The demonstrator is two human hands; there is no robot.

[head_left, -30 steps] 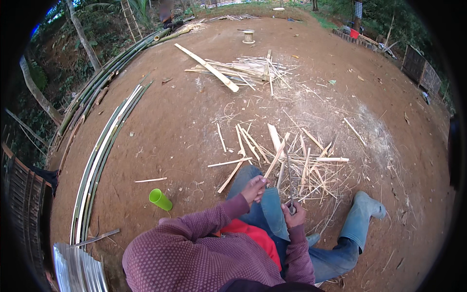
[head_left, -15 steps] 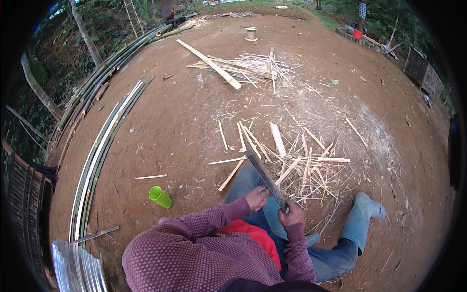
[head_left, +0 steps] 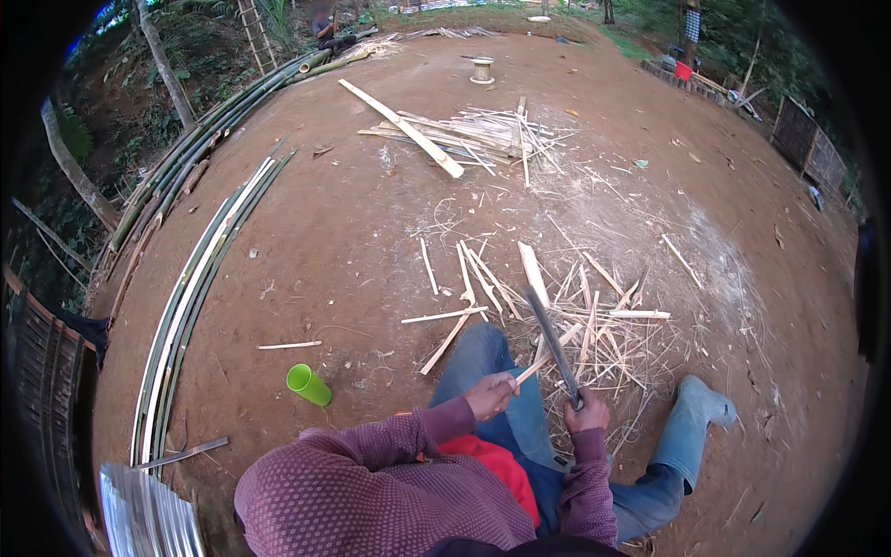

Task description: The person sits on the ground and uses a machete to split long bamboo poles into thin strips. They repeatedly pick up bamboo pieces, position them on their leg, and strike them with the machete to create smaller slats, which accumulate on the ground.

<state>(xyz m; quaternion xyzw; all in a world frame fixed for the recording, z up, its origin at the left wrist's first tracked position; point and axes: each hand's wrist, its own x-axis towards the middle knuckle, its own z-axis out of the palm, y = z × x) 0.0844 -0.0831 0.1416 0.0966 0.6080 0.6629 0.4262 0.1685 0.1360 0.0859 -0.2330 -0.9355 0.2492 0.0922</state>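
My left hand [head_left: 492, 396] is closed round one end of a pale bamboo strip [head_left: 531, 371], which slants up and right over my knee. In my right hand [head_left: 587, 413] is the handle of a long dark-bladed machete [head_left: 554, 351], its blade pointing up and slightly left. The blade crosses over the strip's far part; whether they touch, I cannot tell. Just beyond my legs lies a loose heap of split bamboo pieces and shavings [head_left: 603, 339].
A green cup [head_left: 309, 384] lies on the dirt at left. Long split bamboo strips [head_left: 200, 292] and corrugated metal sheeting [head_left: 153, 511] are left of me. Farther off are a stack of bamboo slats [head_left: 483, 130], a spool-shaped stand [head_left: 482, 71] and a seated person [head_left: 327, 32].
The machete has moved right and swung more upright, away from my left hand. The bamboo strip now shows clearly in my left hand. The far person has come into fuller view.
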